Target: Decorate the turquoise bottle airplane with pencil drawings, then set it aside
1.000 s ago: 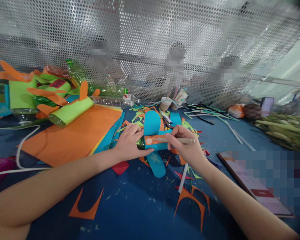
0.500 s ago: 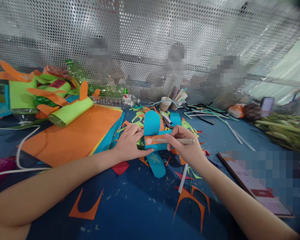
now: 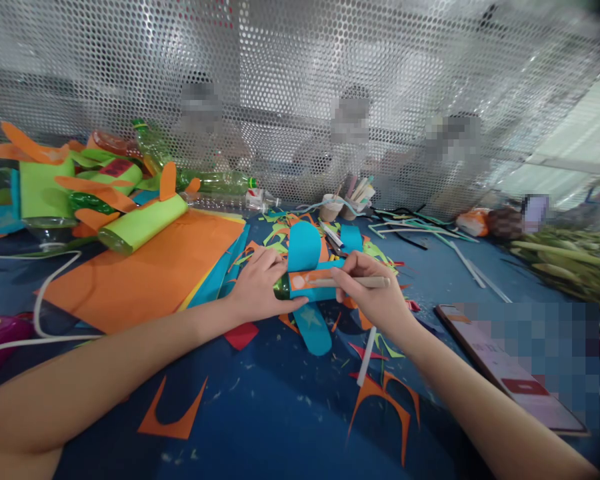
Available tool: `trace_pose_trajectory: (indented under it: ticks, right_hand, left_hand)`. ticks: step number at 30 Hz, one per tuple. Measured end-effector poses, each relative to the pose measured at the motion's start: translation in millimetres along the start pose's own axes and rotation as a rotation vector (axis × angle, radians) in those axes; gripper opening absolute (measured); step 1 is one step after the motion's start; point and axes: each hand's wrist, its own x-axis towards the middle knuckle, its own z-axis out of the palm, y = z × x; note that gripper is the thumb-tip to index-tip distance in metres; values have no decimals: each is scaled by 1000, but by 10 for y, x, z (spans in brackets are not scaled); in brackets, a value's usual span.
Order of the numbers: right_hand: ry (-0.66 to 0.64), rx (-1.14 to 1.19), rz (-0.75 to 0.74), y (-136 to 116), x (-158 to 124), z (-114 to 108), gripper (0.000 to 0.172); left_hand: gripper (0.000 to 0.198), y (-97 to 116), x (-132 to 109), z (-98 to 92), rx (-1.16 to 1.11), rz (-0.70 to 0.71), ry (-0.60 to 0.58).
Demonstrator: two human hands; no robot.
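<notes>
A green bottle [image 3: 281,288] wrapped in blue paper lies on its side on the table, with rounded blue paper wings [image 3: 304,245] and a pale star on the near one. My left hand [image 3: 261,283] grips the bottle's left end, its thumb along the near side. An orange paper strip [image 3: 300,281] with a pale round spot runs along the top of the wrap. Pinched in my right hand [image 3: 367,283] is a beige pen [image 3: 375,283], its tip pointing left at the orange strip. Whether the tip touches the paper cannot be made out.
Finished-looking paper-wrapped bottles [image 3: 145,223] and stacked orange sheets [image 3: 145,273] lie left. Paper scraps [image 3: 173,417] are scattered about. Cups of pens [image 3: 350,203] stand behind, before a perforated metal screen [image 3: 280,67] with people beyond. A phone [image 3: 510,373] lies right.
The pen's tip has shifted slightly downward over the orange strip, with a small movement of my right fingers. My left hand and the bottle have stayed in place.
</notes>
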Motion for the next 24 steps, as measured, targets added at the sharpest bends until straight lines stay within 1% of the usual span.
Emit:
trace_pose_trajectory:
  ticks: [13,24]
  right_hand:
    - [15,-43,4,6,0,-9,24]
    - [7,-28,5,5,-12,-4,25]
  left_hand:
    - [49,-8,-1,5,8,-3,-9]
    - [52,-10,-13,11,1,2,-1]
